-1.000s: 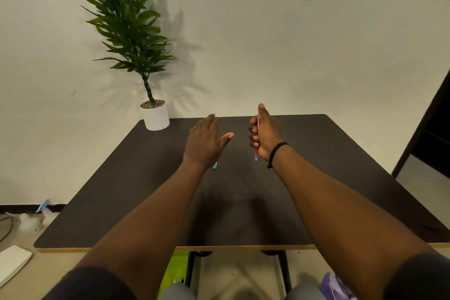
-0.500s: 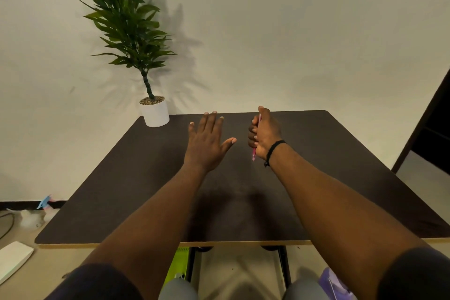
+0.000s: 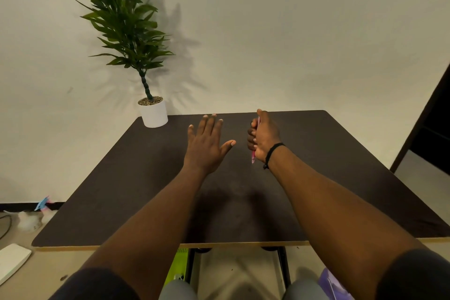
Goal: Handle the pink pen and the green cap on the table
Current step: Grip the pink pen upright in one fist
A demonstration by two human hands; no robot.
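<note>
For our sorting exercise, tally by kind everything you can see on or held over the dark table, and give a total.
Potted plants: 1, the plant in its white pot at the table's far left corner.
Pens: 1, the pink pen in the right hand's grip.
Caps: 0 visible.
Total: 2.

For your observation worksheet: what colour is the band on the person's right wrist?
Black. The wristband shows best in the head view, just behind the right hand.

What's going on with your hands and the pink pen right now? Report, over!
Left hand open, flat, fingers spread above the table. Right hand fisted around the pink pen, tip down. Green cap not visible. Nothing in the way.
</note>
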